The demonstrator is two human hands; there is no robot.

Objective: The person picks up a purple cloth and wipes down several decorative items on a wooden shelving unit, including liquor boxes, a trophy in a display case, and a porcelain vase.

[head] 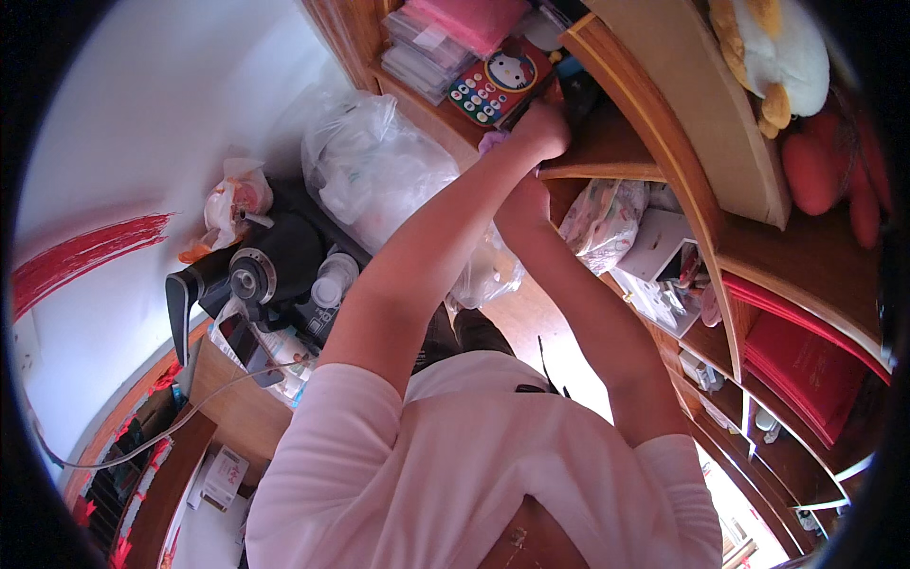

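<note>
Both my arms reach forward to a wooden shelf. My left hand (544, 131) is at the shelf edge, bent at the wrist, with its fingers hidden behind it. Right beside it lies a red toy phone (503, 80) with a cat's face and round buttons; I cannot tell whether the hand touches it. A small purple fabric item (492, 141) shows by the left wrist. Lower down, my right hand (525, 200) is partly covered by the left forearm, and its fingers are out of sight. What either hand holds is not visible.
Clear plastic cases (426, 53) and a pink packet (473, 21) share the shelf. Left are a large plastic bag (377, 156) and a black appliance with a handle (266, 267). A patterned bag (604, 220) fills a lower compartment. Red folders (803, 363) and a plush toy (782, 57) sit right.
</note>
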